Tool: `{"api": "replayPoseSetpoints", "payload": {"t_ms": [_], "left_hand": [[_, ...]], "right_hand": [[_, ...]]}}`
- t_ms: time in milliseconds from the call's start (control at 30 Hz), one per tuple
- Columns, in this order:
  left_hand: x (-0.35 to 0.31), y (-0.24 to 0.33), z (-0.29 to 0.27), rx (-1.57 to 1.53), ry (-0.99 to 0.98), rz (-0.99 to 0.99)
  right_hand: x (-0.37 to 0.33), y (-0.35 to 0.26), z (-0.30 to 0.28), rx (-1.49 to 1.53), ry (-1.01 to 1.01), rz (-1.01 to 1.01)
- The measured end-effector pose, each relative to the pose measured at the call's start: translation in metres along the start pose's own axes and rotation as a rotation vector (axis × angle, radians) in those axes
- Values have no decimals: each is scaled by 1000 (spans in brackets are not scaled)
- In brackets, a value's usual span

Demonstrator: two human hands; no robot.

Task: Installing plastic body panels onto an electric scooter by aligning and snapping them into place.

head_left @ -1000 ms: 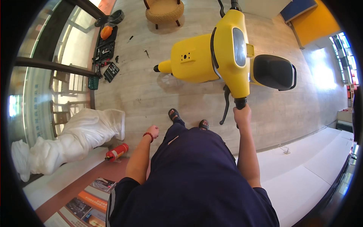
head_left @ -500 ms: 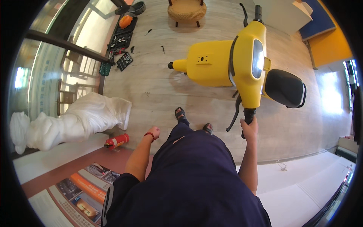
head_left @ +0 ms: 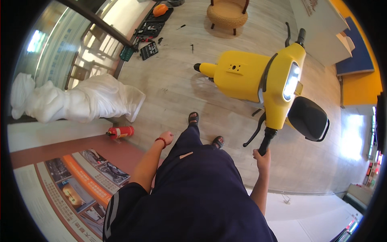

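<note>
While right hand (head_left: pixel 263 158) grip closes on scooter (head_left: pixel 258 78) handlebar (head_left: pixel 266 140) | left hand (head_left: pixel 166 138) hangs loose, empty | bare floor (head_left: pixel 177 88) ahead.

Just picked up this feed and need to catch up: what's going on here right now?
A person stands on a pale wood-plank floor beside a glossy yellow scooter with a black seat. Their right hand is closed around the scooter's black rubber handlebar grip. Their left hand, with a red bracelet at the wrist, hangs free at their side and holds nothing. A small red fire extinguisher lies on the floor to the left, near a white wrapped bundle.
</note>
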State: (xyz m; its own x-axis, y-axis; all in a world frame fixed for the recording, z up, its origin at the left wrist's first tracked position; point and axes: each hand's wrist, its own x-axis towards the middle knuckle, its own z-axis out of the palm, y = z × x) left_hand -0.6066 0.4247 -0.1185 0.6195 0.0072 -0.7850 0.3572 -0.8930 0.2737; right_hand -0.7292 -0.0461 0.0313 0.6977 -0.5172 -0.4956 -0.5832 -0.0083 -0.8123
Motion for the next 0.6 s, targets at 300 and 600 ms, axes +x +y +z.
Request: {"api": "replayPoseSetpoints", "payload": {"t_ms": [300,600], "left_hand": [[-12,-35,-30,60,-140,-221],[89,-91,-89,-96,-78,-35]], "right_hand": [[-15,33,-14,64,-228,217],[-32,104,108,-22,-154,728]]}}
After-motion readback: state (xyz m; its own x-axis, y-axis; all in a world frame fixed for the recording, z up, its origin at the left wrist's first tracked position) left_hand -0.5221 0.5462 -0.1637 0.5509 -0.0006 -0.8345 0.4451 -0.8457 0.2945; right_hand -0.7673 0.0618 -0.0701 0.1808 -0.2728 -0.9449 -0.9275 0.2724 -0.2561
